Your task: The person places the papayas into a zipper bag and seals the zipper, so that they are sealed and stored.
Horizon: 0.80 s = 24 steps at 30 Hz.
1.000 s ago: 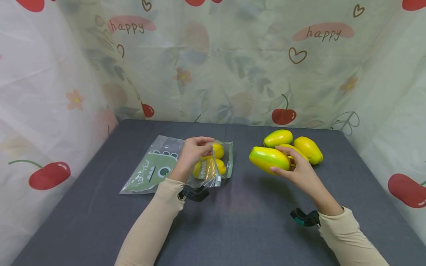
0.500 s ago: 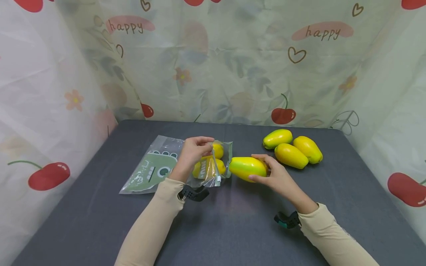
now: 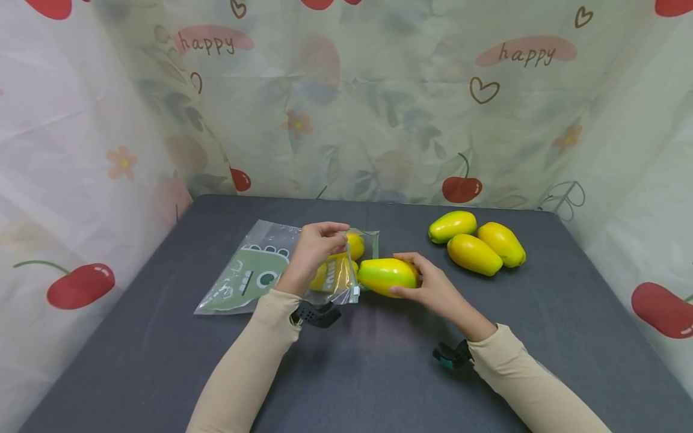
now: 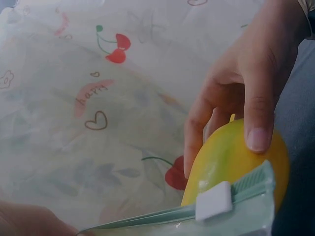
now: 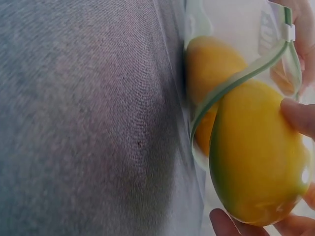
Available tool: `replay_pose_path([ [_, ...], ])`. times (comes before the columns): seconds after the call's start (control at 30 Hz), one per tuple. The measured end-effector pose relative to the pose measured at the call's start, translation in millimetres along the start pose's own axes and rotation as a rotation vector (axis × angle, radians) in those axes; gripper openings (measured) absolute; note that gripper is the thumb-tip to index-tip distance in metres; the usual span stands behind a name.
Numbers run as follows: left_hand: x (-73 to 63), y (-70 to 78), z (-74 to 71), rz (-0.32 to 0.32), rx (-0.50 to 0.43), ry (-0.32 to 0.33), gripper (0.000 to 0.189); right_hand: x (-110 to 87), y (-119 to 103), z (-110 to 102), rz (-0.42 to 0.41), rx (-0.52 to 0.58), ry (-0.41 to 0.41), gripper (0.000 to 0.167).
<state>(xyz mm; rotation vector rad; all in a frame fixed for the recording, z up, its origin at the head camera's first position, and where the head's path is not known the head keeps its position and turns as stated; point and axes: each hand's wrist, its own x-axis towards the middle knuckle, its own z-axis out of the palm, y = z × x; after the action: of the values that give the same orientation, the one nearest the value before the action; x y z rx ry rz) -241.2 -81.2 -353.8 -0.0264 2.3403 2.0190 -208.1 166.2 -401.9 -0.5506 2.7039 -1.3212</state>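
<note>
My left hand (image 3: 311,252) pinches the upper edge of a clear zip bag (image 3: 249,279) with a green cartoon face, holding its mouth raised toward the right. A white slider (image 4: 214,200) sits at one end of the green zip. Inside the bag lie yellow papayas (image 3: 354,245), partly hidden by the hand and printed plastic. My right hand (image 3: 433,291) grips another yellow-green papaya (image 3: 387,276) from its right end, thumb on the near side and fingers on the far side. Its left end is at the bag's mouth; in the right wrist view the green rim (image 5: 236,81) runs beside it.
Three more papayas (image 3: 474,254) lie grouped at the back right of the dark cloth-covered table (image 3: 379,373). Printed curtains (image 3: 352,120) close off the back and both sides. Both wrists wear black bands (image 3: 319,314).
My right hand has carried the papaya leftward from beside the other fruit to the bag's mouth. The left hand keeps its hold on the bag's edge.
</note>
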Motion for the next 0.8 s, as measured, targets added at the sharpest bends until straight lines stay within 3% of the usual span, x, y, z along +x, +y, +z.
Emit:
replay_pose_path([
  [0.47,0.5,0.8,1.8,0.013,0.01,-0.003,0.03,22.3,-7,15,0.006,0.103,-0.035,0.068],
  [0.8,-1.8,1.3,1.1,0.036,0.003,-0.007,0.03,31.6,-8,22,-0.042,0.217,-0.094,0.069],
])
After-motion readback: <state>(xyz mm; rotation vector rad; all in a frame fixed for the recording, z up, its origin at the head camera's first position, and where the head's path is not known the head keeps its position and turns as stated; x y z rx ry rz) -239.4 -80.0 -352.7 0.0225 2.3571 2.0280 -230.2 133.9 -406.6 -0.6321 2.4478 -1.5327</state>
